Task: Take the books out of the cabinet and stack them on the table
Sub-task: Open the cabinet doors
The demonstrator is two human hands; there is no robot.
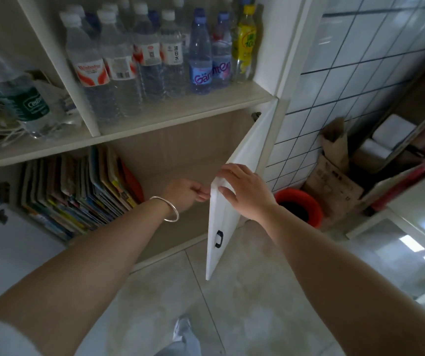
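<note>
Both hands, left hand (189,192) and right hand (244,192), on open cabinet door (234,181) edge, books (78,188) left of it

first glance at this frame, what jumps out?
Both hands at centre: the right hand lies on the top edge of the open white cabinet door, and the left hand grips that edge from the inner side. Leaning books fill the lower left compartment. Water bottles crowd the shelf above.
</note>
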